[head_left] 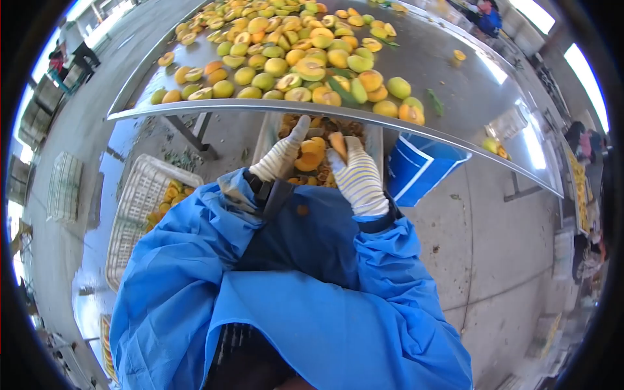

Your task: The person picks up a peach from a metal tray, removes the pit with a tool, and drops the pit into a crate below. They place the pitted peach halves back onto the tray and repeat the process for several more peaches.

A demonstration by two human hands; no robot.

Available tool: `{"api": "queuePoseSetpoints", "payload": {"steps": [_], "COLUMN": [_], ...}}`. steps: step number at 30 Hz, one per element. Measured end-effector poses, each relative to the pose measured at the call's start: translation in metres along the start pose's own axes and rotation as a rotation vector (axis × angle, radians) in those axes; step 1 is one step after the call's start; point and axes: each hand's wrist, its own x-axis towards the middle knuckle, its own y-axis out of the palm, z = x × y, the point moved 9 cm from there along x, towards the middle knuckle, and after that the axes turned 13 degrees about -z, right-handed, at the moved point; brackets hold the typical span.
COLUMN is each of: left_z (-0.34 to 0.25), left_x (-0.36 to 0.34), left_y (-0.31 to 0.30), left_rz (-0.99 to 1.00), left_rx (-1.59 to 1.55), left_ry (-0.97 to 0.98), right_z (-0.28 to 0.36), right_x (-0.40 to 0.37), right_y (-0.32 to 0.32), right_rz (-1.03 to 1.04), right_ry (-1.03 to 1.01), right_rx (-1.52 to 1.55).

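My left hand (284, 153), in a striped knit glove, is just below the metal table's near edge, its thumb stretched up and its other fingers hidden. Beside its palm are orange fruit halves (311, 155); whether the hand holds them cannot be made out. To the right, my right hand (357, 179), gloved alike, is closed on an orange fruit piece (338, 145) between thumb and fingers. Under both hands, a pale crate (375, 140) contains more orange fruit pieces. Many yellow-green fruits (276, 66), whole and halved, lie on the table (416, 55).
A white basket (133, 201) with fruit halves stands at the left, and a blue container (419, 170) is under the table at the right. Another basket (64, 187) lies farther left. A person (78, 49) stands at the far upper left.
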Motion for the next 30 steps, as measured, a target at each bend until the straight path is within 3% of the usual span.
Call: {"api": "queuePoseSetpoints", "payload": {"steps": [1,4,7,10,11,14,16,19,20,22,24,27,28,30], "left_z": [0.001,0.003,0.003,-0.002,0.004,0.015,-0.007,-0.023,-0.025,-0.053,-0.082,-0.124,-0.133,-0.157], "left_x": [-0.007,0.006,0.004,0.007,0.009,0.01,-0.005,-0.019,-0.008,-0.024,-0.041,-0.063,-0.071,-0.099], "left_y": [0.002,-0.012,-0.011,-0.002,-0.006,-0.007,0.006,-0.008,-0.015,-0.025,-0.055,-0.141,-0.178,-0.232], "left_rz": [0.062,0.003,-0.025,0.141,0.091,0.182,0.293,0.23,0.189,0.059,-0.055,-0.175,-0.16,-0.331], "left_rx": [-0.084,-0.137,-0.199,-0.206,-0.194,-0.075,0.143,0.662,0.825,1.062,1.184,1.371,1.445,1.582], "left_ry": [-0.145,-0.213,-0.285,-0.183,-0.266,-0.192,-0.014,0.107,0.304,0.458,0.617,0.538,0.608,0.223], "right_z": [-0.003,-0.016,-0.019,-0.011,-0.007,0.008,0.01,0.009,0.015,0.013,0.002,0.0,0.002,0.004], "right_x": [0.003,0.005,0.002,-0.001,-0.001,0.003,0.004,0.001,0.001,0.001,-0.005,-0.007,-0.007,-0.005], "right_y": [-0.003,-0.001,0.01,0.01,0.009,-0.002,-0.005,0.0,-0.002,0.002,0.01,0.011,0.008,0.011], "right_rz": [-0.019,-0.023,0.006,0.042,0.048,-0.011,-0.051,0.001,0.007,0.02,0.14,0.135,0.12,0.137], "right_ry": [0.061,0.152,0.103,0.138,0.113,0.049,0.04,0.071,0.056,0.018,0.314,0.404,0.428,0.435], "right_rx": [0.06,0.217,0.194,0.14,0.17,0.249,0.285,0.27,0.274,0.275,0.431,0.547,0.569,0.603]}}
